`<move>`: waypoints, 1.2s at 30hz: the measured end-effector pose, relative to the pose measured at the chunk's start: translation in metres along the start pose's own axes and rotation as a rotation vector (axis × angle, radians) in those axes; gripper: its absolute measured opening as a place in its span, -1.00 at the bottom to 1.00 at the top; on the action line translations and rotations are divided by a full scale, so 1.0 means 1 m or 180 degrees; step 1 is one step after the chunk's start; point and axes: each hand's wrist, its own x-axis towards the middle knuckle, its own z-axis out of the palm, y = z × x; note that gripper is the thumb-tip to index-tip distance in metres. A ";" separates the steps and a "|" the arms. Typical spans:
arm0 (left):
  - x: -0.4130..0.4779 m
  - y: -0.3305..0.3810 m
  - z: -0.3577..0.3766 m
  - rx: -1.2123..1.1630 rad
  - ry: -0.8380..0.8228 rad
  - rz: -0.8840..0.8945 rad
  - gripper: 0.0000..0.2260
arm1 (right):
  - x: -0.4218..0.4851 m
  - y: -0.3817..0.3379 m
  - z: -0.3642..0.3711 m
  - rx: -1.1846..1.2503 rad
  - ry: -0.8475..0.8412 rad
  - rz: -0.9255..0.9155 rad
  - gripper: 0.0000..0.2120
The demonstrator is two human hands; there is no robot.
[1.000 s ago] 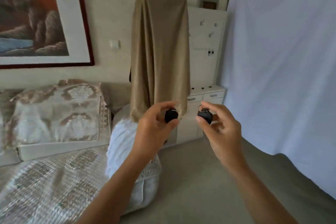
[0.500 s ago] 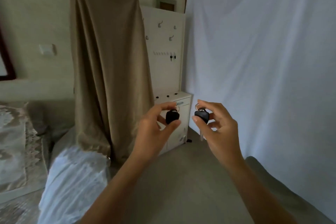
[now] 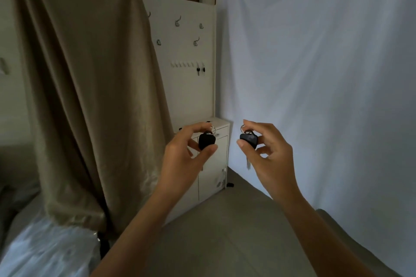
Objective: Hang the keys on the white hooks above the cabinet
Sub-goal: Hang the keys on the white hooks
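A dim room with a grey floor point(image 3: 202, 243). At far left a tall shape is draped in a tan cloth point(image 3: 85, 96). Right of it stands a white panel point(image 3: 191, 96) rising from a low white cabinet point(image 3: 213, 164), and a pale sheet point(image 3: 326, 74) covers the right side of the room. Low on the panel runs a row of small white hooks point(image 3: 182, 65); two dark keys point(image 3: 201, 70) already hang at its right end, and the hooks to their left look free. Larger metal hooks point(image 3: 177, 22) sit higher up. A few small dark items lie on the cabinet top, too small to identify.

In the near centre, the left hand point(image 3: 182, 159) pinches a black-headed key point(image 3: 206, 140) between thumb and fingers, its ring point(image 3: 212, 129) poking up above the grip. Just to the right, well apart from the panel, the right hand point(image 3: 267, 153) pinches a second key point(image 3: 248, 139) the same way, ring point(image 3: 242, 128) upward and metal blade hanging below the palm.

The step in hand appears to be carrying both keys to the hooks. To do it well, each ring should stay exposed above the fingertips so it can slip over a hook tip. Hanging one key at a time on a free hook, left of the hung pair, would likely avoid knocking those off.
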 end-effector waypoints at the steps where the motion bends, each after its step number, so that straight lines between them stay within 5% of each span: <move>1: 0.014 -0.010 0.013 -0.0016 0.0039 -0.0031 -0.67 | 0.014 0.018 0.001 0.0029 -0.0023 0.0012 -0.70; 16: 0.231 -0.140 0.152 0.0227 0.0349 -0.0174 -0.66 | 0.221 0.253 0.036 0.0358 -0.0401 -0.0083 -0.67; 36: 0.519 -0.382 0.221 0.0268 0.0502 -0.0206 -0.68 | 0.446 0.510 0.204 0.0463 -0.0417 -0.0089 -0.67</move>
